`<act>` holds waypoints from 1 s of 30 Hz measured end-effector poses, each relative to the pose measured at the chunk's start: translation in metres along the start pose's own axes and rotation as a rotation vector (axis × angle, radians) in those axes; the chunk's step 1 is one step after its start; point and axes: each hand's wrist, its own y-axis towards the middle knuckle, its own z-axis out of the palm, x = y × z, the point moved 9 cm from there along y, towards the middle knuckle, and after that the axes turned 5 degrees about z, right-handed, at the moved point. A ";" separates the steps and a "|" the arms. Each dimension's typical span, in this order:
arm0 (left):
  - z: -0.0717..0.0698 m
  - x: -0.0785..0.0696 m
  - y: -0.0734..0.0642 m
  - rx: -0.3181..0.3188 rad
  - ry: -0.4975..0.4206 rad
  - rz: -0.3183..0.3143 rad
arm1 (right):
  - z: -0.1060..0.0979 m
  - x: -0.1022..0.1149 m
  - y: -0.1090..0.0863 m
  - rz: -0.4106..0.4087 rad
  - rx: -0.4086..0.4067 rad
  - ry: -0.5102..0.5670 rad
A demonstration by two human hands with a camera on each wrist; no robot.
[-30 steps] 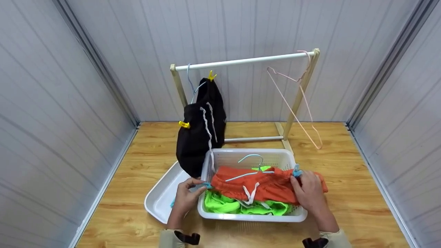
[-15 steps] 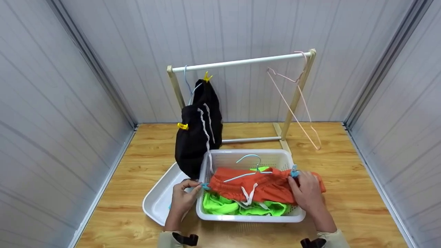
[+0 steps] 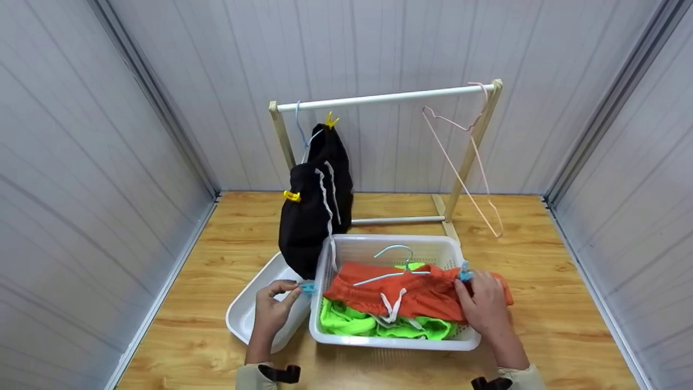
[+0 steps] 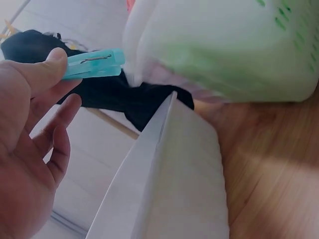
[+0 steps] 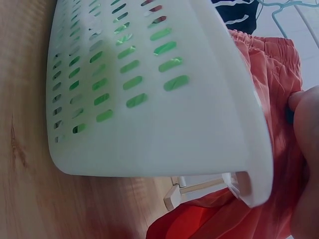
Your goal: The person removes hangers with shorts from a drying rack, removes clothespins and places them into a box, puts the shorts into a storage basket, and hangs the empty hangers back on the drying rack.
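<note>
Between left thumb and fingers, my left hand (image 3: 274,310) pinches a light-blue clothespin (image 4: 97,64); it is apart from the orange shorts (image 3: 352,290), just outside the basket's left rim. My right hand (image 3: 483,303) grips the shorts' right waist end and a second blue clothespin (image 3: 464,272) there; its lower part is hidden by the fingers. A blue-and-white hanger (image 3: 373,278) lies at the waistband, its hook upward. The shorts, with a white drawstring, lie over bright green clothing (image 3: 346,320) in a white basket (image 3: 395,343).
A white tray (image 3: 231,319) sits left of the basket, under my left hand. Behind, a rack's white bar (image 3: 390,97) carries black shorts (image 3: 303,233) with yellow clothespins (image 3: 292,196) at left and a pink hanger (image 3: 457,171) at right.
My left hand has drawn its clothespin left, away from the orange shorts' left waist corner and out past the basket rim. The right hand stays at the right waist end.
</note>
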 end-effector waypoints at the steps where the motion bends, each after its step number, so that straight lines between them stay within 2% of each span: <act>1: -0.002 0.000 0.000 -0.012 0.007 -0.004 | -0.001 -0.001 0.000 0.001 -0.001 0.000; 7: -0.016 0.004 0.002 -0.091 0.098 -0.027 | -0.004 -0.002 -0.001 0.001 -0.019 0.011; 10: -0.025 0.020 -0.001 -0.130 0.145 -0.046 | -0.004 -0.001 -0.002 -0.001 -0.017 0.009; 14: -0.042 0.049 -0.008 -0.198 0.183 -0.092 | -0.001 0.001 -0.003 -0.002 0.003 0.004; 15: -0.045 0.052 -0.010 -0.213 0.198 -0.103 | -0.001 0.000 -0.003 0.002 0.012 0.003; 17: -0.051 0.058 -0.013 -0.232 0.237 -0.139 | 0.001 0.000 -0.004 0.015 0.030 0.002; 23: -0.059 0.075 -0.018 -0.236 0.314 -0.272 | 0.001 -0.002 -0.004 0.039 0.044 -0.001; 27: -0.063 0.086 -0.020 -0.259 0.323 -0.387 | 0.001 -0.002 -0.003 0.052 0.058 0.003; 30: -0.063 0.090 -0.021 -0.263 0.295 -0.437 | 0.002 -0.003 -0.002 0.063 0.066 0.004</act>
